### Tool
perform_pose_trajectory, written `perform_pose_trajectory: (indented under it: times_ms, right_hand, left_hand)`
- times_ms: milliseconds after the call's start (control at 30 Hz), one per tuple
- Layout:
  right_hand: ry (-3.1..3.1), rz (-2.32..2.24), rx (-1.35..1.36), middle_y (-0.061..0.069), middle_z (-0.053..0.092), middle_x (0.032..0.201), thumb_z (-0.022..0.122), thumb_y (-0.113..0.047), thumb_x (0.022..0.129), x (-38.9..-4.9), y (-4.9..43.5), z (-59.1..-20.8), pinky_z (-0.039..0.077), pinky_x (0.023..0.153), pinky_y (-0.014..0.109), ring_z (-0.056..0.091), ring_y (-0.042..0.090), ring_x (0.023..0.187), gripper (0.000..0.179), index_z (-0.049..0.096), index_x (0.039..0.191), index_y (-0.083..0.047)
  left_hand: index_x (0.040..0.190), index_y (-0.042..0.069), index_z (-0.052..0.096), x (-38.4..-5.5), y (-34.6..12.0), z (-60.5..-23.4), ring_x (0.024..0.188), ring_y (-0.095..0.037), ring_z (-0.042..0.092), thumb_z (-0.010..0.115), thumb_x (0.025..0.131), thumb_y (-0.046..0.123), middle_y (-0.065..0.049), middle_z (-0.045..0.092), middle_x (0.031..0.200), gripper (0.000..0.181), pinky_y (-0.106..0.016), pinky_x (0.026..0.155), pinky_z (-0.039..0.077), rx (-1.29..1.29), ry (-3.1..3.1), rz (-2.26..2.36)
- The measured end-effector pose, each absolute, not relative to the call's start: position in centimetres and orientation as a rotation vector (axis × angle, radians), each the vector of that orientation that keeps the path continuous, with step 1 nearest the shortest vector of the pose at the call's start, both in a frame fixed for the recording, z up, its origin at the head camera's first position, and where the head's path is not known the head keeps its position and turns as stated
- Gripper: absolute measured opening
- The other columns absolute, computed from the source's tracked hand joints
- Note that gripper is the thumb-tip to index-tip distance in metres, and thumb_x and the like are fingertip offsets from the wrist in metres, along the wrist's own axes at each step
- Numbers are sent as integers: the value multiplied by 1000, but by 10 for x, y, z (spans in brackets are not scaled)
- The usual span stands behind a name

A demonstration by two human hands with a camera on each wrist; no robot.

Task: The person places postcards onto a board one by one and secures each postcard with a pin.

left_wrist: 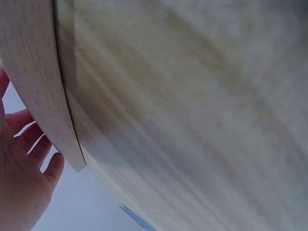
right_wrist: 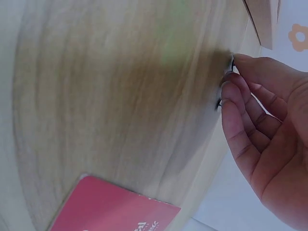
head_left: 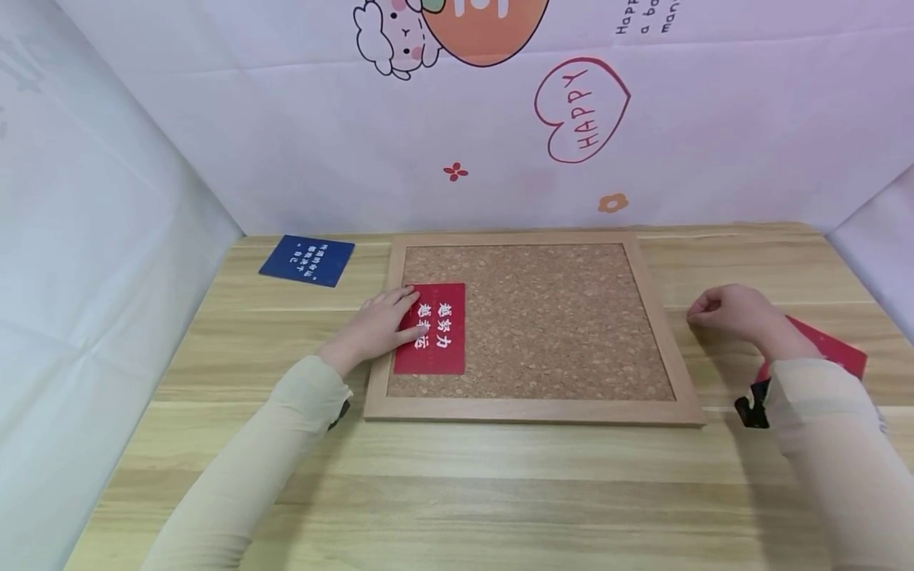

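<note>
A red card (head_left: 450,361) with white lettering lies over the left side of a wood-framed cork board (head_left: 553,317). My left hand (head_left: 378,321) reaches across the frame's left edge, its extended fingers resting on the card. The wrist view from that side shows the hand (left_wrist: 24,173) beside the pale wooden frame (left_wrist: 41,82). Right of the board, my right hand (head_left: 731,309) is low at the table, thumb and fingertips brought together. In the right wrist view, its fingers (right_wrist: 236,115) pinch a small, dark, pin-like thing (right_wrist: 233,62); its exact kind is hidden.
A second red card (head_left: 831,349) lies on the table at the right, partly behind my right wrist. At the back left is a blue card (head_left: 307,260) with white lettering. A printed white cloth (head_left: 300,151) hangs behind the wooden table (head_left: 500,492).
</note>
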State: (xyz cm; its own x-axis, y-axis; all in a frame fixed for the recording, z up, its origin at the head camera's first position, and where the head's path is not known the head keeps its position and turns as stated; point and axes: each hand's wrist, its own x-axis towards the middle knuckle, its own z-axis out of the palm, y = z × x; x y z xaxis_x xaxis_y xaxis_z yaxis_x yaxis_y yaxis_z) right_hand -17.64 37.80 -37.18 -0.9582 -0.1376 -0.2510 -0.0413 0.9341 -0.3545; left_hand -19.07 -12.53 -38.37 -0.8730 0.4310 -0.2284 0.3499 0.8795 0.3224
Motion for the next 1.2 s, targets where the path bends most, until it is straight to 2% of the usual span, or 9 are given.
perform_pose_trajectory:
  times_ms: [333,433,533,600,733,867,1000,1200]
  right_hand:
    - [2846,-522,-133,31,64,97,54,-16,92,-179,372,-367,45,82,56,59,44,92,25,63,92,8]
    - [2866,-534,-127,28,65,93,54,-16,91,-180,370,-365,47,75,45,60,40,89,23,62,91,6]
    - [2883,-551,-120,24,65,89,55,-16,90,-181,367,-365,43,68,32,59,32,82,22,62,90,5]
    - [2891,-567,-124,21,65,86,55,-15,90,-182,365,-364,41,65,28,57,25,77,22,62,90,5]
    - [2883,-593,-128,19,67,84,56,-18,93,-186,360,-362,42,61,28,54,16,70,25,63,95,5]
    - [2876,-595,-110,23,67,91,56,-24,95,-189,354,-358,42,62,28,58,21,75,30,63,99,5]
    - [2886,-621,-121,26,65,97,55,-22,95,-193,346,-353,42,64,28,59,27,82,29,63,99,5]
    - [2888,-679,-134,23,67,101,57,-28,95,-202,326,-346,46,69,34,63,25,84,31,64,103,1]
  left_hand:
    - [149,2,29,-191,-125,-384,145,-37,23,54,94,44,-17,27,156,73,-53,119,20,606,2761,382]
    - [149,2,29,-190,-126,-383,145,-37,23,54,95,44,-18,27,156,73,-53,119,19,609,2763,377]
    - [149,2,29,-190,-125,-383,145,-37,23,55,94,44,-18,27,156,73,-53,119,19,606,2760,379]
    - [149,2,29,-189,-125,-383,145,-37,23,55,94,43,-18,27,156,73,-53,120,19,600,2757,384]
    - [149,1,30,-188,-126,-382,145,-38,23,55,94,43,-18,28,156,73,-54,120,18,594,2752,386]
    - [149,2,30,-188,-126,-382,145,-38,23,55,94,43,-18,28,156,73,-54,120,18,598,2751,386]
    - [149,2,30,-189,-126,-383,145,-37,23,54,95,44,-18,28,156,73,-53,120,18,604,2752,382]
    - [149,2,29,-190,-126,-383,146,-37,22,54,94,44,-17,26,157,73,-53,120,18,598,2752,381]
